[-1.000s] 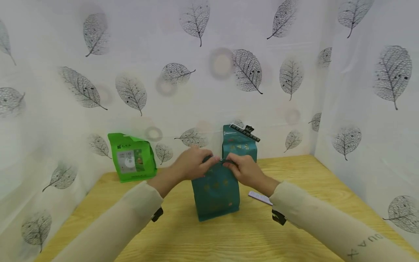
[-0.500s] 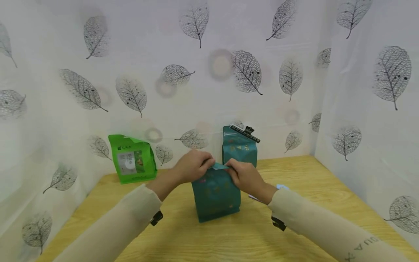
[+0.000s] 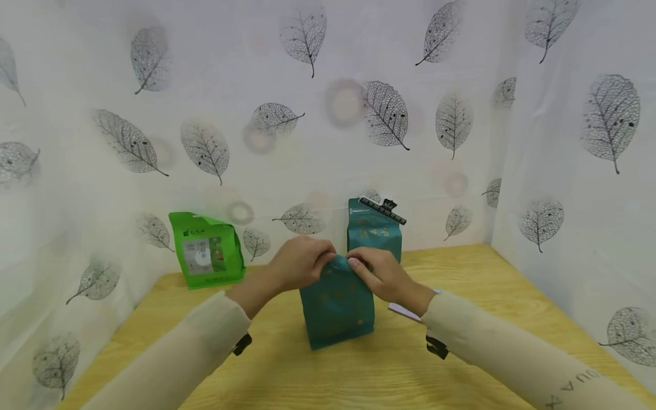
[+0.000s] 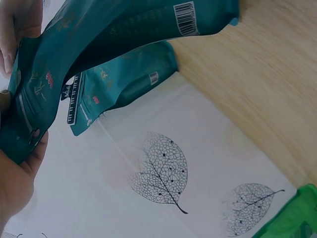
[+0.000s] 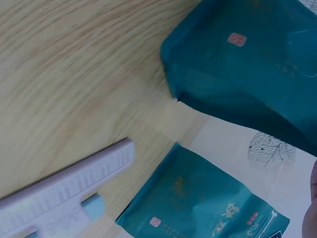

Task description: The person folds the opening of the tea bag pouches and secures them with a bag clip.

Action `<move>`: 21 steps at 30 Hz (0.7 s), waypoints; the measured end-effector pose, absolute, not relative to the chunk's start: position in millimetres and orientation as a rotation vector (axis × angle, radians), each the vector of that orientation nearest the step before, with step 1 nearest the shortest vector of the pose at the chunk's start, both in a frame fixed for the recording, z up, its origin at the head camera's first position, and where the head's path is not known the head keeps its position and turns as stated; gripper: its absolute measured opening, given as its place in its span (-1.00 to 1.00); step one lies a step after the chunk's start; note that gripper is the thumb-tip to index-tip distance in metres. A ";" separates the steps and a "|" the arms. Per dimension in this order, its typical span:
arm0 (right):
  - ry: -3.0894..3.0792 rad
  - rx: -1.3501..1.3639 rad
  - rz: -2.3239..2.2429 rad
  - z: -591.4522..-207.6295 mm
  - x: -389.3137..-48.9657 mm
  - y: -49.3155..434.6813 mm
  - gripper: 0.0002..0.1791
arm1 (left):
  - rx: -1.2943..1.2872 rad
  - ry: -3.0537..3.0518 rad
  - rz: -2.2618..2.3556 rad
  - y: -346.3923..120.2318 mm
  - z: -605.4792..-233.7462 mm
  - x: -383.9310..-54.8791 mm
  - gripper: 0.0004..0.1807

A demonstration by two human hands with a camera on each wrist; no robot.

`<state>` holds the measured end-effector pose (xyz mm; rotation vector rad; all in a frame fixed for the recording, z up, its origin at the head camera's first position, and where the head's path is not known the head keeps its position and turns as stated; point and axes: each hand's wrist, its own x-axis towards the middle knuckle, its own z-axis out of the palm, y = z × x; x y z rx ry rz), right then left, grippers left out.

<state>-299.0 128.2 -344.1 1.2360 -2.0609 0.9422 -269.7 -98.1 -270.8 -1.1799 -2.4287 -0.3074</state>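
Hands (image 3: 299,263) (image 3: 381,276) pinching frt teal bag (image 3: 338,310), top edge (image 3: 339,263), grn bag (image 3: 207,250) L, gap btwn

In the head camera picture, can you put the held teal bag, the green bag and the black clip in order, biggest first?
1. Held teal bag
2. Green bag
3. Black clip

The teal one is nearer, so it may only look bigger than the green one.

Head view, eight o'clock, green bag (image 3: 207,253) stands! Black clip (image 3: 383,210) bites rear teal bag (image 3: 376,234) at four, lilac clip (image 3: 405,311) at five!
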 end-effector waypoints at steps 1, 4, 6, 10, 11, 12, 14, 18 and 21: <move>-2.052 1.238 0.950 -343.3 -299.0 125.8 -0.82 | -1.186 -2.423 -0.308 -98.4 -271.5 -269.7 -0.87; -2.029 1.238 0.958 -342.1 -299.0 119.8 -0.87 | -1.194 -2.414 -0.319 -99.3 -273.0 -270.6 -0.87; -2.028 1.212 0.957 -341.9 -298.7 116.6 -0.91 | -1.194 -2.408 -0.319 -100.0 -273.9 -272.0 -0.88; -2.044 1.133 0.928 -342.1 -298.1 113.3 -0.93 | -1.191 -2.395 -0.314 -99.3 -273.6 -272.7 -0.87; -2.048 1.116 0.919 -342.1 -297.5 113.0 -0.93 | -1.191 -2.394 -0.310 -98.7 -273.3 -272.5 -0.87; -2.052 1.102 0.913 -342.0 -297.1 112.8 -0.92 | -1.190 -2.395 -0.304 -98.0 -272.9 -272.1 -0.87; -2.056 1.080 0.894 -341.7 -296.1 112.9 -0.90 | -1.180 -2.403 -0.292 -96.5 -271.7 -270.6 -0.87; -2.060 1.061 0.851 -341.3 -294.3 113.8 -0.86 | -1.152 -2.430 -0.263 -95.3 -270.3 -267.7 -0.86; -2.035 1.072 0.738 -344.7 -294.3 116.3 -0.72 | -1.123 -2.446 -0.255 -95.6 -271.3 -266.6 -0.85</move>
